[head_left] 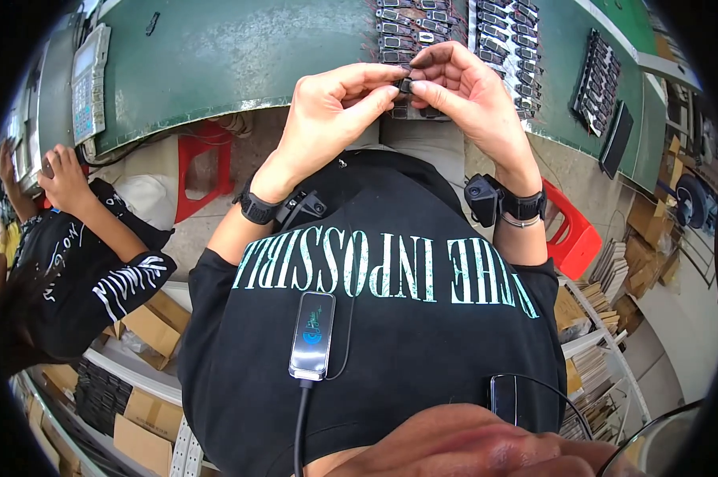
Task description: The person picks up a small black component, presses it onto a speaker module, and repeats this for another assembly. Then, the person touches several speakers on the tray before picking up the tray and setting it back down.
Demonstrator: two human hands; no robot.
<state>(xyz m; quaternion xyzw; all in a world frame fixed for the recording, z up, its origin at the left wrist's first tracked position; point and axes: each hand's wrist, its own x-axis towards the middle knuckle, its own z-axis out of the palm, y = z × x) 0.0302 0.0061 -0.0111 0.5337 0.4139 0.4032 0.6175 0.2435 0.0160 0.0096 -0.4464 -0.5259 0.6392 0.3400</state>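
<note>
A small black part (405,85) is pinched between the fingertips of both my hands, just above the near edge of the green table. My left hand (327,111) grips it with thumb and forefinger. From the other side, the thumb and fingers of my right hand (474,95) close on it. My fingertips cover most of the part, so its exact kind cannot be made out. Beneath and beyond my hands are rows of small black modules (396,29) with thin reddish wires. More such modules (494,40) lie in pale-backed rows to the right.
The green table (232,56) carries a pale keypad device (90,83) at left and a small black piece (152,24). At right are a filled black tray (596,83) and a flat black panel (617,139). Red stools (574,234) flank me; a co-worker's hand (63,179) is at left.
</note>
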